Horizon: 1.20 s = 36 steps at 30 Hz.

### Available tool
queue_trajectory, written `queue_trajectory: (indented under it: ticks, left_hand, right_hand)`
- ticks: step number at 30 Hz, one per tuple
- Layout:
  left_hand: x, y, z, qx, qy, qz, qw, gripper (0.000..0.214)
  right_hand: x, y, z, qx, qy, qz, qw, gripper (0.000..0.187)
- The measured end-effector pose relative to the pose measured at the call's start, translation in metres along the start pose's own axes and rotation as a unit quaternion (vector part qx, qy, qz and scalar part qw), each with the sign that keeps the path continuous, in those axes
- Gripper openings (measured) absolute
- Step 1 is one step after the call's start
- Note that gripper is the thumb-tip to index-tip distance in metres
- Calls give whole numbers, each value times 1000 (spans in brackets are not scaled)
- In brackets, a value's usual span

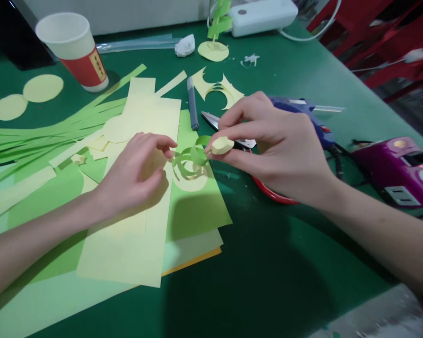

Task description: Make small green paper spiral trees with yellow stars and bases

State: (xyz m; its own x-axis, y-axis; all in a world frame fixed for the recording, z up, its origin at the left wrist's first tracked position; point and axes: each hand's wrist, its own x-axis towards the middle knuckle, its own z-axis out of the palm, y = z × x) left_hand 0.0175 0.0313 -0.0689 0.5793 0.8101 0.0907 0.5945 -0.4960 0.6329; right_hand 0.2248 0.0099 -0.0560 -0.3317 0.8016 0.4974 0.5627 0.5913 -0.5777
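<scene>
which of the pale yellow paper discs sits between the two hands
The disc seen under the green curl, between left hand and right hand; the far-left pair and back disc lie farther back.

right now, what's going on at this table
A person's right hand pinches a small pale-yellow paper piece, with a curled green strip right by it. The left hand is open over pale sheets; whether it touches the curled green strip is unclear. Scissors lie partly behind the right hand.

Two hands (136,169) (282,145) (and one cup (75,56))
</scene>
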Motion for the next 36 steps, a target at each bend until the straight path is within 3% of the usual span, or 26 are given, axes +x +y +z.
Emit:
queue_trajectory:
  ticks: [6,15,24,29,36]
  left_hand:
    - [-1,-1,-1,-7,-19,19,1000,27]
    - [-2,-8,-1,33,-62,42,997,48]
    - [-3,-7,-3,-7,-23,35,999,39]
    - [-5,-7,-2,-25,34,42,998,29]
    - [-3,-7,-1,-23,35,49,998,24]
  right_hand:
    - [0,5,0,15,-2,-15,1000,11]
    - [1,7,3,51,12,-21,998,6]
    - [1,7,6,47,17,-13,999,6]
    - [3,4,6,23,7,-10,1000,6]
    - [5,-1,6,15,6,-18,1000,7]
